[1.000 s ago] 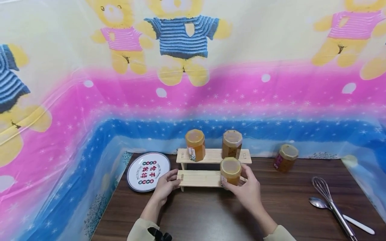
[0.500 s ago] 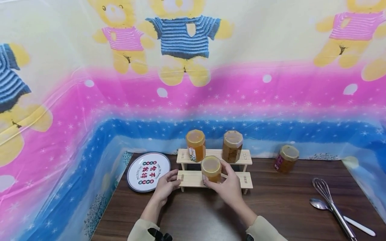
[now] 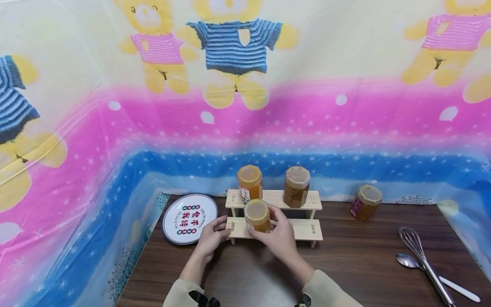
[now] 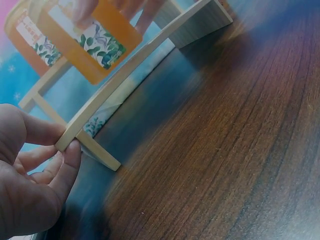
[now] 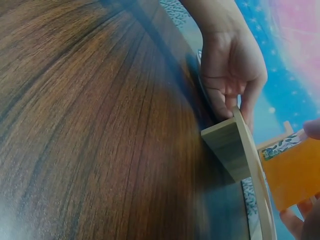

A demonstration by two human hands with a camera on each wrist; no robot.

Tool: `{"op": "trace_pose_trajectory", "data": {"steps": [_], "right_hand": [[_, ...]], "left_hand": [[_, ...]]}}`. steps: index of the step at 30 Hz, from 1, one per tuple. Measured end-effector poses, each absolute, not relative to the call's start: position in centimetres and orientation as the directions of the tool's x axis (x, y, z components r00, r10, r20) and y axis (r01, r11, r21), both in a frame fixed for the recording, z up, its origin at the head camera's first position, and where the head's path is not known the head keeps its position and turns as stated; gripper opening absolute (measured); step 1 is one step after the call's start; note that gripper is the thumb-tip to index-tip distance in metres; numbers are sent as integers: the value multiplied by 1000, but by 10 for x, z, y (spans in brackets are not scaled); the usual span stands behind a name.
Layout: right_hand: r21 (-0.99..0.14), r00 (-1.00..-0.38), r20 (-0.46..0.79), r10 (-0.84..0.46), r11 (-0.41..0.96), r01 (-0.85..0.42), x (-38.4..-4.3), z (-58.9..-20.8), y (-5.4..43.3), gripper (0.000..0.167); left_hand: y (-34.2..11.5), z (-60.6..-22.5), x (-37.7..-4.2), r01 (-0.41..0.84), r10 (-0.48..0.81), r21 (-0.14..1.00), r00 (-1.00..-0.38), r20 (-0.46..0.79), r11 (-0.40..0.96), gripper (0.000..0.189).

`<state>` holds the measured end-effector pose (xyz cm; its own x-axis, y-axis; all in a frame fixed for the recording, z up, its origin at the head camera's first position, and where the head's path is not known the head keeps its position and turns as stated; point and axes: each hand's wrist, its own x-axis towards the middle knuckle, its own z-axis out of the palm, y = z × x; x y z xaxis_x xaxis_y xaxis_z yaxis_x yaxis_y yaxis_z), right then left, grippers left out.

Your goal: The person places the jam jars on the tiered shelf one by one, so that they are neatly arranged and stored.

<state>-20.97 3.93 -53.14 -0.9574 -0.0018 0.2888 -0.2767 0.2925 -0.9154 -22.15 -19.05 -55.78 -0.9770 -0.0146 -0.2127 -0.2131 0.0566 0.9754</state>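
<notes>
An orange jar (image 3: 257, 215) is held in the right hand (image 3: 278, 234), gripped round its sides, thumb at the near side, fingers at the right. Some heft is to be expected if filled, as the colour suggests; walls are judged stiff, but glass or plastic can't be told. Flat facets are seen, so a sideways squeeze should be well seated; the smooth surface may be slippery, and a drop is best avoided. The best hold is judged to be at mid-height across opposite facets, below the lid (image 3: 256, 209); slightly more friction may be given by the printed label (image 4: 105, 47).

The jar is positioned at the right hand's left and front, inside the grasp, roughly upright. Its base is placed over the left part of the lower shelf (image 3: 301, 230); whether contact is made can't be told. That shelf's left end is pinched by the left hand (image 3: 211, 236), from above and below; the jar is held near that hand's right, untouched by it. An amber jar (image 3: 250, 181) and a darker jar (image 3: 296, 187) are set on the upper shelf (image 3: 273, 196), beyond the right hand. A purple-labelled jar (image 3: 366, 202) is placed on the worktop (image 3: 345, 264), well apart to the right hand's right.
</notes>
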Motion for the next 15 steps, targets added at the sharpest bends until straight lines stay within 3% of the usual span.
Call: {"op": "trace_pose_trajectory", "data": {"steps": [15], "right_hand": [[-920,-959,282,-9,283,-273,-215,-538,25,82]], "left_hand": [[-191,-557,-222,-223,-19,973,-975,-222,63,56]]}}
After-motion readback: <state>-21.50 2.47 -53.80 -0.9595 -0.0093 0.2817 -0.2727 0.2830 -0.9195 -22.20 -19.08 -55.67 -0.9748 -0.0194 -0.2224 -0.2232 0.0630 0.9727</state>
